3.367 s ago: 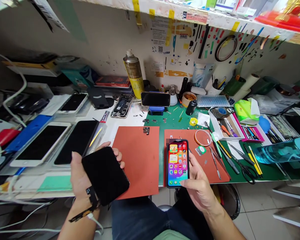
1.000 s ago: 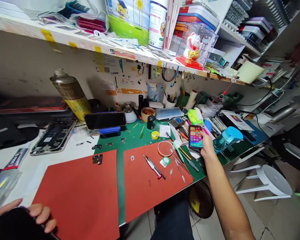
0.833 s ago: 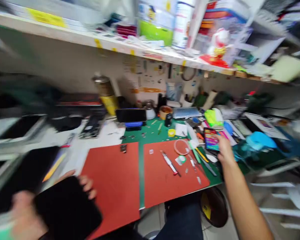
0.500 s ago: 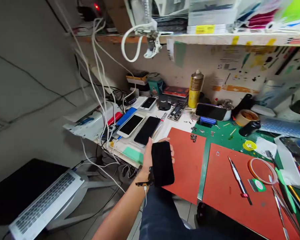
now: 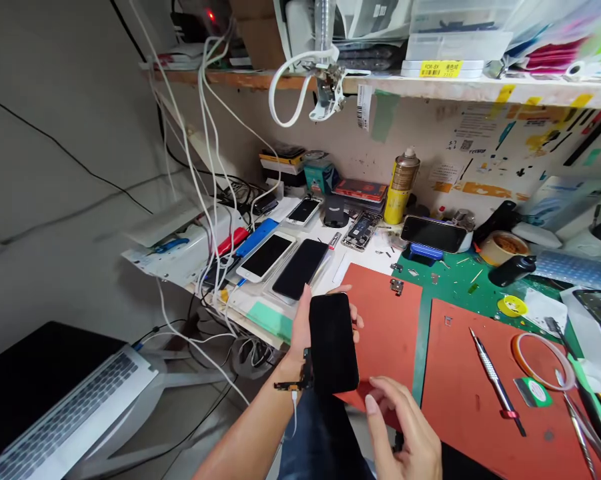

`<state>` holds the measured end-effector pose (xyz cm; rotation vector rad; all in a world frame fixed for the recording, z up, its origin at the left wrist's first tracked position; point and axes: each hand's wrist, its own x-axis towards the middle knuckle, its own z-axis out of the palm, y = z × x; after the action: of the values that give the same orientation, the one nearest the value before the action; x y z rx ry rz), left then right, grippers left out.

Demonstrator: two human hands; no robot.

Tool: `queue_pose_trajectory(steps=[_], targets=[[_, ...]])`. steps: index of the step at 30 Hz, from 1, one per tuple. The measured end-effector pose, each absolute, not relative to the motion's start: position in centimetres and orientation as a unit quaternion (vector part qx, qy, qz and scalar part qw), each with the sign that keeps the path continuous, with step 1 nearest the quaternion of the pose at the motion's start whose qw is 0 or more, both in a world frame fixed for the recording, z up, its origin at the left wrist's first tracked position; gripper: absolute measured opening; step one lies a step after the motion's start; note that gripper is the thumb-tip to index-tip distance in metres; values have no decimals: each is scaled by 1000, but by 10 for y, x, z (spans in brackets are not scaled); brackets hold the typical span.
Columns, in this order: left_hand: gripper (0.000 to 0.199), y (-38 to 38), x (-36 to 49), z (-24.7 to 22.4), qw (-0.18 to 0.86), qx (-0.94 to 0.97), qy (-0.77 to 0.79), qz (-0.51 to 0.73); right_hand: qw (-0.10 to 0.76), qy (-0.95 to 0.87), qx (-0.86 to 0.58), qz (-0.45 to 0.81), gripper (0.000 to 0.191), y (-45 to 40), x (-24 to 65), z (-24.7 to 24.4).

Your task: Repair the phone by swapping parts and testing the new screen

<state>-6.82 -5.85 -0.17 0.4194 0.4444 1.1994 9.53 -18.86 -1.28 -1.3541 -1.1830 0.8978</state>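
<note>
The tan tub (image 5: 491, 256) holds brown material (image 5: 509, 243) (too small to identify). The left hand (image 5: 301, 328) grips the dark-screened phone (image 5: 334, 343), fingers wrapped round its edges; the right hand (image 5: 405, 433), half open and empty, hovers just beside its lower corner.

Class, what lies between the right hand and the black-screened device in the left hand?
In the head view, no object shows between the right hand and the device; part of the red mat appears behind the gap.
</note>
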Motion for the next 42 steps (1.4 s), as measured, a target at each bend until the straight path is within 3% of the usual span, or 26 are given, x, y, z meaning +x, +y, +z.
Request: queue_pose_trajectory(steps=[12,18,21,35,42], targets=[[82,-56,-68,-7,792,219,189,538,506,-503,-588,381,21,-180,89,-15],[84,-56,-69,-12,797,228,194,524,556,-592,-546,205,12,-183,89,-18],[82,-55,-68,-11,796,217,202,528,567,-653,-478,151,19,-185,93,-22],[76,-54,-67,-9,792,209,204,536,436,-837,-320,82,27,-177,108,-22],[74,-53,-68,-11,798,207,201,528,412,-823,-386,63,40,-167,103,-23]])
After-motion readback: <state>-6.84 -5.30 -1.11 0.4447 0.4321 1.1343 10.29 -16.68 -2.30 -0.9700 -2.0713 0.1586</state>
